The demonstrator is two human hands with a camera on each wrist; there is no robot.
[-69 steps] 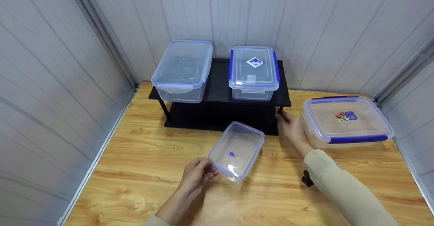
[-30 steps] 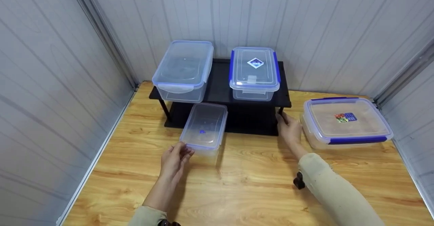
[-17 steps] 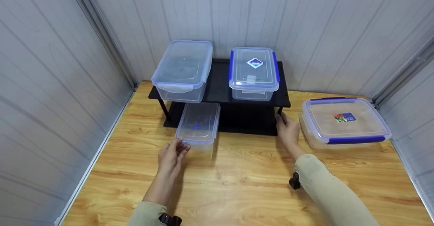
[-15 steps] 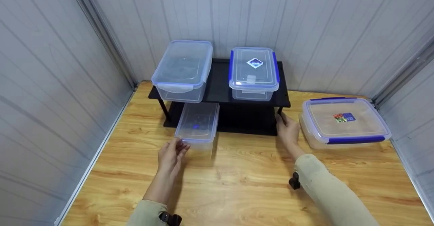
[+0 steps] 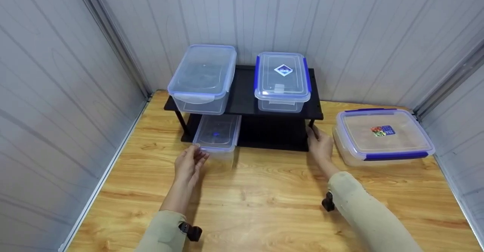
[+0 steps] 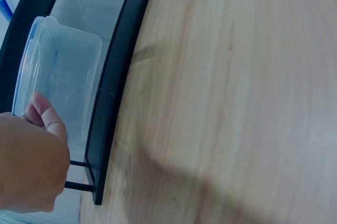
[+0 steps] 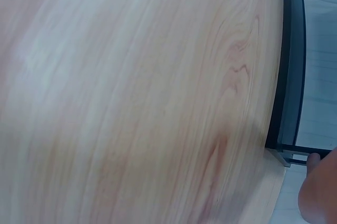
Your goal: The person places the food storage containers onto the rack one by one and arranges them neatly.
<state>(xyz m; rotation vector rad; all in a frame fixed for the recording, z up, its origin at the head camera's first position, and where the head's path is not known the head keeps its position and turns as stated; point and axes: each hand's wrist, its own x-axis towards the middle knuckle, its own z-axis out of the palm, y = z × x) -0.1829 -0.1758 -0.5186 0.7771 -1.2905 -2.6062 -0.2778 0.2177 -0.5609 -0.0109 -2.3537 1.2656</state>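
Small clear box (image 5: 217, 133): partly inside the lower tier (image 5: 274, 133) of the black rack (image 5: 244, 89), at its left end, front end sticking out past the tier's front edge, toward the bench's (image 5: 264, 206) front edge. Left hand (image 5: 187, 166) has its grip clamped on the box's front left corner, at the lid rim. Right hand (image 5: 320, 144), its grip pinched on the rack's front right post (image 5: 311, 123), seems to be steadying it. Step in hand looks like sliding the box in: best kept level and straight, lid clear of the upper tier's underside, left side off the front left post (image 5: 181, 120), push gentle, rack held firm. Can't tell if the base rests fully on the tier. Upper tier has a large clear box (image 5: 204, 70) left, blue-clipped box (image 5: 283, 76) right. Wide lidded box (image 5: 385, 135) sits near the bench's back right corner.
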